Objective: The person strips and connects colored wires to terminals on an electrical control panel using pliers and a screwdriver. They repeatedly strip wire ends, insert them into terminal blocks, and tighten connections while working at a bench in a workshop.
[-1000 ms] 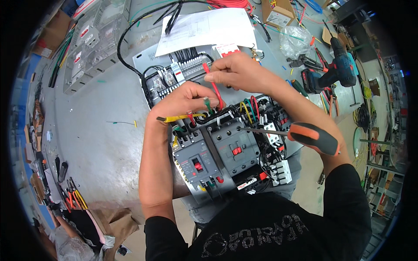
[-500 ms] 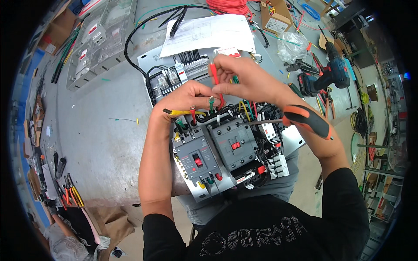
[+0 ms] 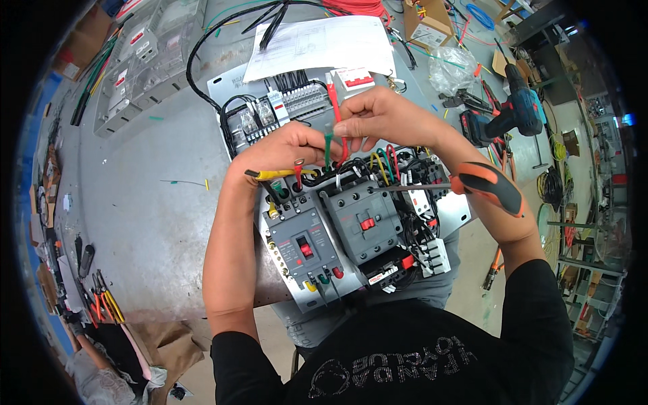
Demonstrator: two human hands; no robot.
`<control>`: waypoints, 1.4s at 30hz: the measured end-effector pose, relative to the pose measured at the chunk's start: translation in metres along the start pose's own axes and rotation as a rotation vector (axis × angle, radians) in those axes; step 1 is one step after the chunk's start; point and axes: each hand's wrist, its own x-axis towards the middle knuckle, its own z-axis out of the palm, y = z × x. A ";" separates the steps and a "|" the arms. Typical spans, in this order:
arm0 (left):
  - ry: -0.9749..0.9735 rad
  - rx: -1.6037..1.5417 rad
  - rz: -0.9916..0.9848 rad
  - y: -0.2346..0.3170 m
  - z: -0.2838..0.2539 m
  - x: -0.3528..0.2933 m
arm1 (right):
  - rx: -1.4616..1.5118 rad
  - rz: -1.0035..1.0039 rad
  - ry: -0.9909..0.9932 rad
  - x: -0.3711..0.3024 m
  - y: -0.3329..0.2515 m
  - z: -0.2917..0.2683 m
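A red cable (image 3: 333, 98) with a pale metal end stands up from the wired panel. My right hand (image 3: 388, 121) pinches it partway up with thumb and fingers. My left hand (image 3: 290, 147) is closed at the lower part of the same cable, its fingertips partly hidden. A green cable (image 3: 329, 145) rises in front of the left fingers. Below that wrist, a yellow cable (image 3: 270, 175) and a short red lugged cable (image 3: 298, 175) stick out above the grey circuit breaker (image 3: 304, 244). Right of the breaker sits a dark grey contactor (image 3: 365, 223).
An orange-and-black screwdriver (image 3: 491, 188) crosses under my right forearm, its tip at the contactor. Behind my hands are terminal blocks (image 3: 307, 102), a small white breaker (image 3: 354, 81) and a paper sheet (image 3: 317, 47). A cordless drill (image 3: 516, 111) lies at right, clear enclosures (image 3: 145, 64) at far left.
My right hand has slid lower along the red cable, so more of its end stands free above the fingers. The green cable now stands straighter. The screwdriver handle has shifted slightly right.
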 end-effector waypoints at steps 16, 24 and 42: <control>0.040 0.067 0.049 -0.003 0.002 -0.002 | -0.034 -0.125 0.152 -0.001 0.006 0.006; 0.079 -0.076 0.050 0.000 0.003 -0.015 | -0.211 -0.368 0.046 -0.015 -0.033 0.024; 0.150 0.110 -0.052 0.007 0.017 -0.035 | -0.322 -0.375 0.213 0.018 -0.006 0.021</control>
